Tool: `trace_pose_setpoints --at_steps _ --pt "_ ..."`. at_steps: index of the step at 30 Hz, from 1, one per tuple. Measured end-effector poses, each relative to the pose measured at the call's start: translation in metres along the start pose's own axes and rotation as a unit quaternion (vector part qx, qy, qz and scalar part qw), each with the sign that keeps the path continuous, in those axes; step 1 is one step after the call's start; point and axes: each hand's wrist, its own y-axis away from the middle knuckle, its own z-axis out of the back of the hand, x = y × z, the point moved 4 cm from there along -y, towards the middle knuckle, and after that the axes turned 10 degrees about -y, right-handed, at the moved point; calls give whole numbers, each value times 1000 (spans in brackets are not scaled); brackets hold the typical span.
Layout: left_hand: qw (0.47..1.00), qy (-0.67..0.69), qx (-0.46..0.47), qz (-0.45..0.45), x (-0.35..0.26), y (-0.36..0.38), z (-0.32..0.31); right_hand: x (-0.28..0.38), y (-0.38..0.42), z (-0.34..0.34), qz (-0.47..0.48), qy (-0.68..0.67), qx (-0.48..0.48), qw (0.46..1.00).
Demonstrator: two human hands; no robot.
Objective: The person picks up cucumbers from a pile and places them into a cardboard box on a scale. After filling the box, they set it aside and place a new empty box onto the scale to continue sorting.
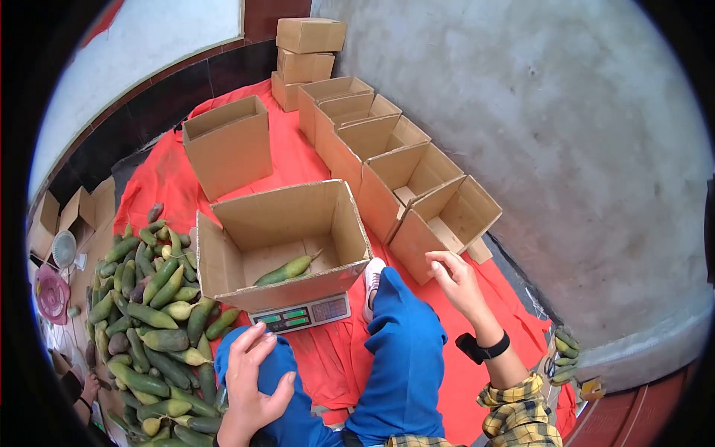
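Observation:
A single green radish [287,270] lies on the floor of an open cardboard box [279,210], which stands on a digital scale [328,310] with lit green displays. My left hand [253,384] is over my left knee, just in front of the scale. Its fingers are stretched with the thumb apart, and it holds nothing. To the right, my right hand [460,284] hovers near the closest box of the row, fingers loosely bent and nothing in them. A large heap of green radishes [153,316] spreads along the left side.
Several open cardboard boxes [378,195] line the grey wall. Another tall box [232,153] stands behind the scale, and closed boxes [309,36] are stacked at the back. Red cloth [477,357] covers the floor. Another person's hand [91,389] shows at lower left, near a pink basin [52,293].

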Motion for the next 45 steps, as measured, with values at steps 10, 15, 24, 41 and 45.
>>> trace_pose_setpoints --at_steps 10,15,24,41,45 --pt "999 34 -12 9 -7 5 1 124 -2 -105 223 139 268 927" --pt "999 35 9 -25 -13 4 -8 85 -38 -169 302 184 210 912" --pt "994 83 64 -37 -24 -5 -33 19 -58 -214 144 286 371 872" --pt "972 205 111 -2 -32 -10 -54 19 -54 -216 160 367 342 850" --pt "967 225 117 34 -26 -1 -36 19 -53 -216 165 382 330 848"
